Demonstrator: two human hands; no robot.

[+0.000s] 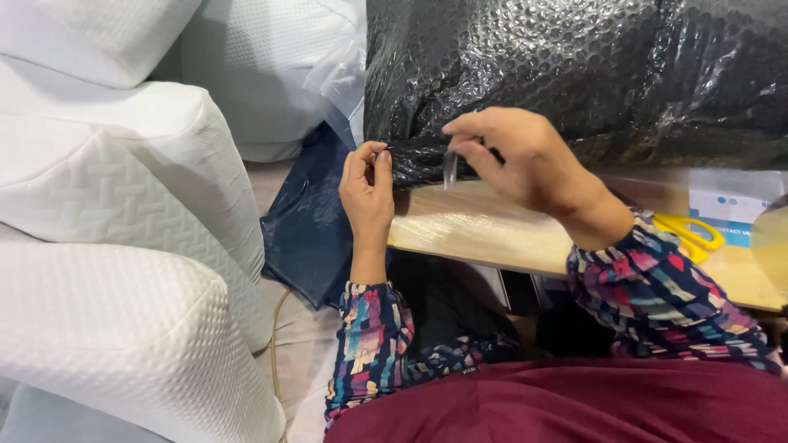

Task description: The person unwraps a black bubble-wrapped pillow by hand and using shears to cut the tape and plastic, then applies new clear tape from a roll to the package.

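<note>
Pretty cramped spot honestly. The big black bubble-wrap bundle [591, 74] fills the whole back of the wooden table [484, 230], so the only open tabletop is the strip along the front edge. Right end of that strip is taken up by yellow scissors [691, 234], a white and blue box [730, 205] and a clear tape roll [771, 246]. Off to the left, stacked white foam pillows [123, 189] wall things in, with a dark blue plastic bag [308, 221] hanging in the gap between them and the table corner. Free passage is mostly the narrow floor channel below that bag and the dark space under the table.
</note>
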